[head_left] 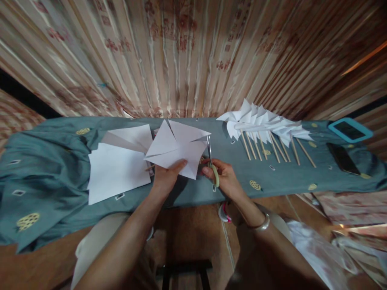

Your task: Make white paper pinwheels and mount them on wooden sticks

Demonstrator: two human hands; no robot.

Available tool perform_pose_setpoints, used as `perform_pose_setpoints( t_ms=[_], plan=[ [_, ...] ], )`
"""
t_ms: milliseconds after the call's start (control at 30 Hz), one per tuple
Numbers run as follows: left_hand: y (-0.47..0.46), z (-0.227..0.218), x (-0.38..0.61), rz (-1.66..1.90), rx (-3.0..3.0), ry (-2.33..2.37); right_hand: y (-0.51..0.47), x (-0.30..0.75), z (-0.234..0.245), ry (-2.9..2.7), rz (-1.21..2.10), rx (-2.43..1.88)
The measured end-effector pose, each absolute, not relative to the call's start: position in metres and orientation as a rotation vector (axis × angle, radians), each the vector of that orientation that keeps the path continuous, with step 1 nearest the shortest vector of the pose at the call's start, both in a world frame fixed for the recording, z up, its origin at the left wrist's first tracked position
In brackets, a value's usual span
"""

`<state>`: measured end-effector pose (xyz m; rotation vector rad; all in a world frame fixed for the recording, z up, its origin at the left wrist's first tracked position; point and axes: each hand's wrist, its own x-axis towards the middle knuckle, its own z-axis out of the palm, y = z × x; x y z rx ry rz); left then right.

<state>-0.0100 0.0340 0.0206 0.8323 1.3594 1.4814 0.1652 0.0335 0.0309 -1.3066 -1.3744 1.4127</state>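
Observation:
My left hand (167,174) pinches a white paper square (181,151) by its near edge, thumb on top. Slits run into this square from several corners toward its middle. My right hand (223,175) grips a pair of scissors (215,174) with pale green handles, its blades upright beside the square's right corner. Whether the blades touch the paper I cannot tell. Left of my left hand lies a stack of white paper sheets (119,171). Farther right, paper pinwheels (263,121) on wooden sticks (274,147) lie in an overlapping row.
A grey-green patterned cloth (238,189) covers the long narrow table. At its right end lie a black phone (343,158) and a blue-framed device (350,129). A pleated curtain (181,60) hangs behind. A plastic bag (317,249) sits low at the right.

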Motion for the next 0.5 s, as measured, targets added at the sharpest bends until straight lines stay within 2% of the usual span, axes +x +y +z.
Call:
perform_pose_setpoints(
  t_ms=[333, 500],
  plan=[
    [0.046, 0.024, -0.026, 1.636, 0.840, 1.430, 0.019, 0.181, 0.034, -1.783, 1.818, -1.181],
    [0.045, 0.029, -0.023, 1.656, 0.811, 1.405, 0.017, 0.182, 0.037, -1.898, 1.805, -1.204]
  ],
)
